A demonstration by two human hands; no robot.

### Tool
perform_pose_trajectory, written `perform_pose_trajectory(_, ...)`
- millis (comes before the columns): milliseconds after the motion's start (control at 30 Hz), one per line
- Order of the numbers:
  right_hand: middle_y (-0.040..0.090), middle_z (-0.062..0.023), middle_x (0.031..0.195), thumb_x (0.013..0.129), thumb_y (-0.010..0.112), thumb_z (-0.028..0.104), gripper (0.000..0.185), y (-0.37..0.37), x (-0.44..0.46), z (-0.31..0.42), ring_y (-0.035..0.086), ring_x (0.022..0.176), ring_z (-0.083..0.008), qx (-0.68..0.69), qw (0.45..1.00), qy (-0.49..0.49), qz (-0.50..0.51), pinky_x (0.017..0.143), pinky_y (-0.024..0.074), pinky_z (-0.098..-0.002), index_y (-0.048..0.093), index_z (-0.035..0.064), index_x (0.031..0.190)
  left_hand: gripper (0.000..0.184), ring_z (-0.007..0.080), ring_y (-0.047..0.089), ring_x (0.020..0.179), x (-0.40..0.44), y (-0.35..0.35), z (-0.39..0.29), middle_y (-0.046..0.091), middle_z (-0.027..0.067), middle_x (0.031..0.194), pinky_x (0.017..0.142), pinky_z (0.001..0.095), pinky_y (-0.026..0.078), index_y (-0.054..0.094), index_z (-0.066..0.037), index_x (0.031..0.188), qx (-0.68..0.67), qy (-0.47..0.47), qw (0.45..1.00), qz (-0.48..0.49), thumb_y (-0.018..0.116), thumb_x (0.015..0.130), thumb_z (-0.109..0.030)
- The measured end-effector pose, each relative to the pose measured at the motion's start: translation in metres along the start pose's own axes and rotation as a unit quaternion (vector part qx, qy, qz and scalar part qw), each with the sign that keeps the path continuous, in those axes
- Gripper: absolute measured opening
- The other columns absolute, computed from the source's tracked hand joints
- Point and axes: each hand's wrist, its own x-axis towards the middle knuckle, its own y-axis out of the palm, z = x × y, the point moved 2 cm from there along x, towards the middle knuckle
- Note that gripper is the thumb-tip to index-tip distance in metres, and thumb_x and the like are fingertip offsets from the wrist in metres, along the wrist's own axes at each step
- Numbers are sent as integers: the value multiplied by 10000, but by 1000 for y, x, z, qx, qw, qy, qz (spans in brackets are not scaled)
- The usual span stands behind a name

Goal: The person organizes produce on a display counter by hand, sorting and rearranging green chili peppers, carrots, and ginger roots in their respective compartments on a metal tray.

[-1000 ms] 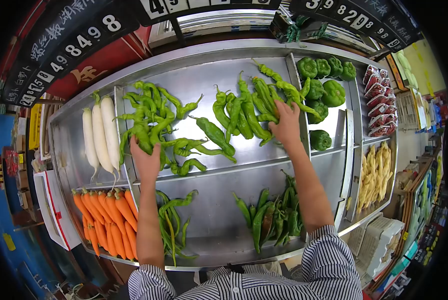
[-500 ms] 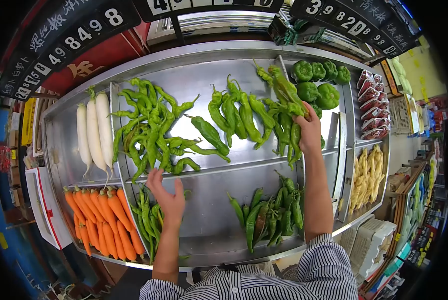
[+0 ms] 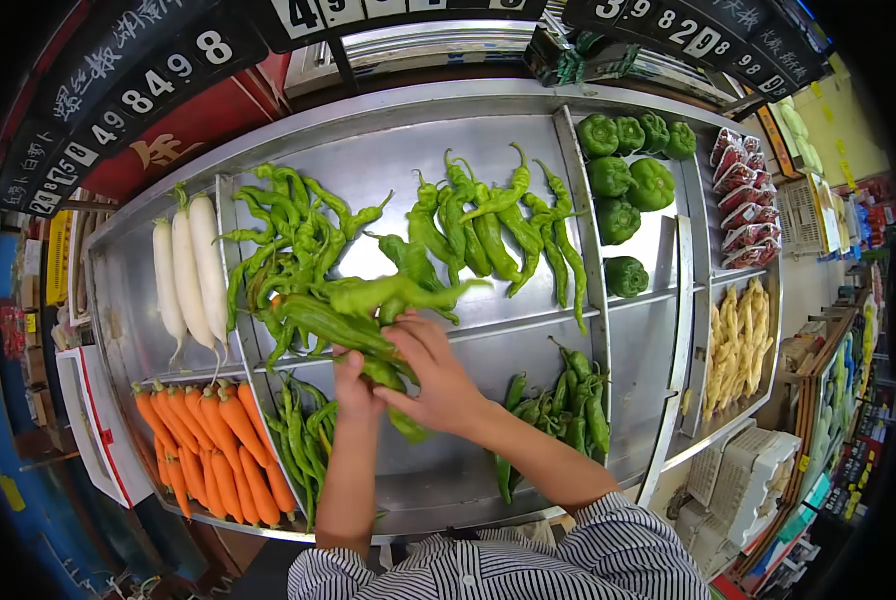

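Several long green peppers (image 3: pixel 333 325) are bunched between my two hands, over the divider at the middle left of the metal display. My right hand (image 3: pixel 433 378) closes round the bunch from the right. From below, my left hand (image 3: pixel 356 385) presses against it, its fingers partly hidden by the peppers. Just behind lies a loose heap of twisted green peppers (image 3: pixel 298 215). To the right of that heap, more long peppers (image 3: pixel 493 230) rest in a rough row.
White radishes (image 3: pixel 208 265) and carrots (image 3: pixel 208 440) fill the left compartments. Smaller green peppers (image 3: pixel 303 435) and darker ones (image 3: pixel 573 405) lie in front. Bell peppers (image 3: pixel 653 185), red packets (image 3: pixel 746 200) and ginger-like roots (image 3: pixel 736 345) are on the right. Metal dividers (image 3: pixel 513 328) separate the compartments.
My right hand has carried a bunch of peppers from the right side of the compartment to the left. My left hand, open before, now meets it at the bunch.
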Motion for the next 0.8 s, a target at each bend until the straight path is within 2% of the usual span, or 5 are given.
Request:
perform_pose_trajectory(200,473,-195,1249,731,739,108,554,-5,8,2,476,1162,-388,-13,995,-72,72,964,432,-445,521,18,1232,729,343,550,1118,5,9,-19,479,192,1322,1002,448,425,231,-55,1470,-80,-10,993,-91,550,835,-217)
perform_pose_trajectory(433,609,-149,1048,742,722,62,367,-84,40,-55,588,927,-270,-137,980,64,-126,708,515,-341,600,23,1085,570,304,600,969,45,-11,-54,564,182,1207,753,461,521,365,-82,1397,-103,0,982,-158,528,893,-292)
perform_pose_trajectory(500,558,-186,1133,750,718,95,407,-101,52,-91,531,1021,-348,-207,968,97,-104,889,450,-420,596,54,1136,492,289,605,955,60,-42,-65,593,175,1169,749,446,524,431,-74,1346,-134,-36,977,-164,506,925,-316)
perform_pose_trajectory(700,462,-245,1225,842,685,293,442,-110,76,-160,500,1046,-386,-314,930,180,-62,907,436,-445,585,147,1247,422,230,617,878,110,-83,-101,630,127,1077,724,382,519,539,-43,1183,93,-107,966,-218,522,954,-397)
perform_pose_trajectory(800,577,-256,1065,892,605,420,423,-109,93,-193,569,979,-408,-323,911,255,-37,835,473,-473,604,160,1226,379,211,621,800,135,-101,-114,623,102,1003,667,350,524,520,-68,1176,104,-117,958,-242,557,946,-367)
